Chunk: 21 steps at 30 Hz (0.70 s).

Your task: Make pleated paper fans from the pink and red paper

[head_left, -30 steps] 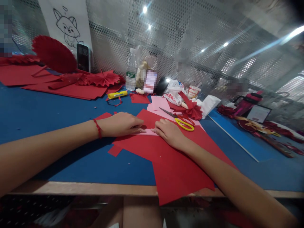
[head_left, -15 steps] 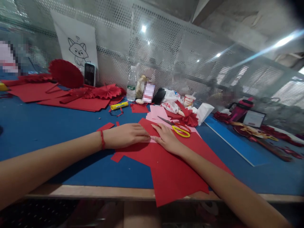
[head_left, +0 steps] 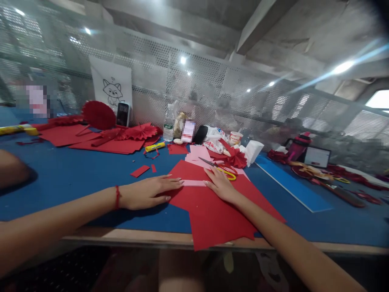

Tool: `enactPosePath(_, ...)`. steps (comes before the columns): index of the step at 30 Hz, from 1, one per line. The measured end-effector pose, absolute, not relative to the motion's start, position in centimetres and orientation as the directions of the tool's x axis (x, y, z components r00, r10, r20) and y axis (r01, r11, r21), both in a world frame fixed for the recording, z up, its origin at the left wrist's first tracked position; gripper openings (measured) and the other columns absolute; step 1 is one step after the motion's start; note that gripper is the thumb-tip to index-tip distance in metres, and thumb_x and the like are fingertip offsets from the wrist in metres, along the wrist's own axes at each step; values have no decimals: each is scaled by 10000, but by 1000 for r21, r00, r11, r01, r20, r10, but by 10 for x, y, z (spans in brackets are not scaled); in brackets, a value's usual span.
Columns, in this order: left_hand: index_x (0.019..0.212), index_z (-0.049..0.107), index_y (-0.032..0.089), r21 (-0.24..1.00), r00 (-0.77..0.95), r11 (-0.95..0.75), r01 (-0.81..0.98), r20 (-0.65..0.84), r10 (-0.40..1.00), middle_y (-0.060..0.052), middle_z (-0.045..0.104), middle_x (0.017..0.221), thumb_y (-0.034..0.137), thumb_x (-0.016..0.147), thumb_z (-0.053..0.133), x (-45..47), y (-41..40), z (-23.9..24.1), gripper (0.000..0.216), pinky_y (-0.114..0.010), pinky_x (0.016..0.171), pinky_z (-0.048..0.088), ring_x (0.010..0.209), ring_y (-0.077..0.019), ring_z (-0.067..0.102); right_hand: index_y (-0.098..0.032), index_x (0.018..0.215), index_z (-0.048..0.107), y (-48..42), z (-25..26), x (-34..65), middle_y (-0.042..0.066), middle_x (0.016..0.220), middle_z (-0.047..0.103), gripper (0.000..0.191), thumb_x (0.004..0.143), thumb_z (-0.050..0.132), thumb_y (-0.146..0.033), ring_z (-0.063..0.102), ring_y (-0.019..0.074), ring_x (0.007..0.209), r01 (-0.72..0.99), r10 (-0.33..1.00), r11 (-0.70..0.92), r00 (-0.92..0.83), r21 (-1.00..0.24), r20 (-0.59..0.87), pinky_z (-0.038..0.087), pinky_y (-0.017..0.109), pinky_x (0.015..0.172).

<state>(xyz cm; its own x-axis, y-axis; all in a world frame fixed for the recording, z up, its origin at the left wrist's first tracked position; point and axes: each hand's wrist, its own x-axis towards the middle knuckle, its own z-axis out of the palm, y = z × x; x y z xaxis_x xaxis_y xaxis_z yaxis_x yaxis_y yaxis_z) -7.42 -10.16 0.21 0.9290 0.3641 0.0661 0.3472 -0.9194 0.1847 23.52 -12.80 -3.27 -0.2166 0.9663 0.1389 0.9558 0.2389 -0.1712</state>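
A narrow folded strip of pink paper lies across red paper sheets in front of me. My left hand rests flat with stretched fingers, its fingertips on the strip's left end. At the right end, my right hand presses down with its fingers spread. Scissors with yellow and red handles lie just behind my right hand, partly covered by it. More pink paper sits under the scissors' blades. Small red scraps are behind my left hand.
Behind lie a yellow glue stick, a water bottle, red paper fans, a standing phone and plastic bags. A blue board is at right. Another person's arm reaches in from the left.
My hands have moved apart, my left hand sliding left, so more of the pink strip shows between them. The view has tilted up, and another person's arm has appeared at left.
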Motion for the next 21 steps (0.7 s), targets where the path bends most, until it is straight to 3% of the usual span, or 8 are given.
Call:
enactPosePath(5, 1545, 212, 203, 269, 918, -888, 372, 36, 395, -113, 259, 1585, 598, 920, 456, -39, -117, 6, 778, -390, 1163, 258, 1440, -283, 301, -303, 1475, 396, -134, -27, 227, 65, 1572, 309, 479, 999, 350, -269, 212, 258, 1473, 905, 901, 403, -365, -140, 235, 176, 515, 1176)
enactPosePath(8, 1526, 245, 89, 291, 917, -881, 372, 29, 397, -190, 257, 1571, 650, 879, 483, -16, -121, 3, 888, -374, 1173, 232, 1445, -297, 285, -289, 1416, 489, -139, -25, 224, 13, 1490, 455, 502, 959, 330, -154, 304, 213, 1439, 840, 844, 519, -474, -158, 252, 192, 482, 1185)
enactPosePath(11, 1523, 232, 56, 319, 917, -872, 371, 18, 397, -215, 235, 1572, 675, 863, 484, -10, -124, 0, 939, -374, 1172, 232, 1446, -308, 277, -261, 1434, 464, -146, -25, 226, 2, 1486, 454, 498, 958, 339, -184, 308, 226, 1439, 844, 857, 506, -468, -177, 216, 167, 525, 1188)
enactPosePath(15, 1541, 202, 120, 307, 916, -873, 378, 14, 401, -169, 184, 1594, 678, 884, 438, -27, -126, -3, 894, -394, 1182, 200, 1461, -298, 240, -267, 1460, 419, -155, -24, 228, 0, 1532, 373, 470, 1005, 303, -296, 285, 212, 1451, 852, 866, 496, -472, -165, 165, 136, 520, 1199)
enactPosePath(21, 1542, 204, 123, 256, 891, -864, 434, 21, 454, -128, 180, 1601, 663, 912, 387, -63, -131, -3, 850, -359, 1186, 188, 1468, -265, 230, -294, 1473, 389, -162, -22, 224, -4, 1535, 369, 474, 1007, 298, -295, 301, 210, 1445, 883, 886, 456, -441, -106, 143, 139, 531, 1194)
